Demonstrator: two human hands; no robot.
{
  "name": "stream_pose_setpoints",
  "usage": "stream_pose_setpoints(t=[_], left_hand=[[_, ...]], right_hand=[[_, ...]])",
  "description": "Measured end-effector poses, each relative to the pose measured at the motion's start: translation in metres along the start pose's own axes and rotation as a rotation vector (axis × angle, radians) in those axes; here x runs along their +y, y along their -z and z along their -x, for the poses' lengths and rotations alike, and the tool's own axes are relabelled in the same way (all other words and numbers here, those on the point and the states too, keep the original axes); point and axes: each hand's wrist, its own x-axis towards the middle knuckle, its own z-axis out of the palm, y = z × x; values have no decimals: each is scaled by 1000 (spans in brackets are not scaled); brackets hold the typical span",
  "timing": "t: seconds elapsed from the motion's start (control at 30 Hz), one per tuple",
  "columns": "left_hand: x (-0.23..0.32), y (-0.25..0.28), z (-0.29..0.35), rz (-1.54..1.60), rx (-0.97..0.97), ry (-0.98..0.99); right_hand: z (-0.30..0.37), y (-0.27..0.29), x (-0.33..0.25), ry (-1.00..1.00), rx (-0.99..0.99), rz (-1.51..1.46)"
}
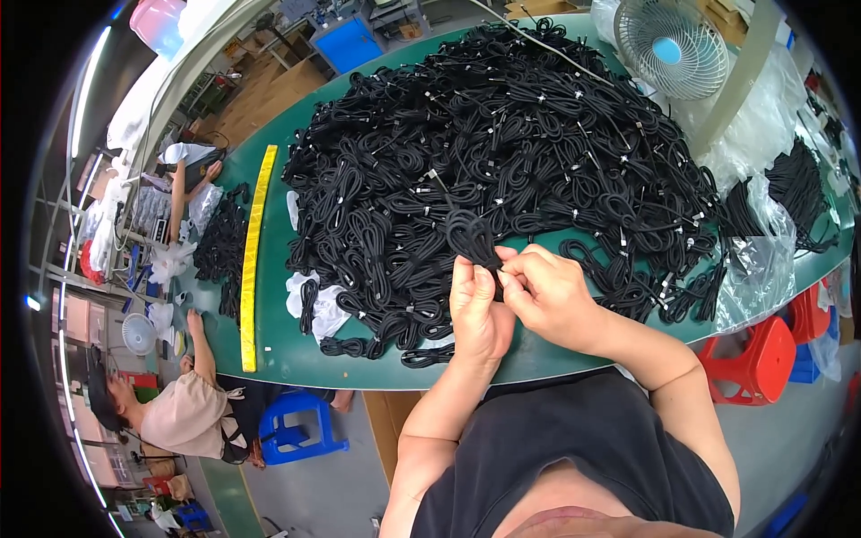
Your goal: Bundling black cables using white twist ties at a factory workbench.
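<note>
Between my two hands is a coiled black cable [470,235], lifted in front of a large heap of similar black cable bundles [502,134]. My left hand [480,309] grips the lower part of the coil between thumb and fingers. Close beside it, my right hand [549,294] pinches the same coil from the right, thumb and forefinger pressed together. Small light-coloured connectors show all over the heap. What the fingertips hold on the coil is too small to make out. Under both hands lies the green tabletop [529,360].
A yellow strip [258,260] crosses the table at left; beyond it sits a smaller cable pile [222,238] by a seated person [193,412]. A fan [671,49] stands at back right. Clear plastic bags [758,278] and a red stool [752,363] are right; a blue stool [300,429] left.
</note>
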Motion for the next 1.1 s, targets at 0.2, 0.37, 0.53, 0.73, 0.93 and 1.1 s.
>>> stream_pose_setpoints(t=[0.2,0.37,0.53,0.73,0.93,1.1], left_hand=[[11,16,-10,-29,90,-96],[-5,5,-3,-31,74,-42],[8,9,-10,-44,93,-85],[-10,3,-5,-67,113,-23],[-8,8,-13,-49,97,91],[-7,14,-5,-111,-73,251]], right_hand=[[-1,2,3,89,-75,193],[-6,-4,0,58,-36,145],[-6,0,-3,65,-84,322],[2,-2,5,4,-15,178],[-10,22,4,60,23,228],[-23,47,19,-163,108,128]])
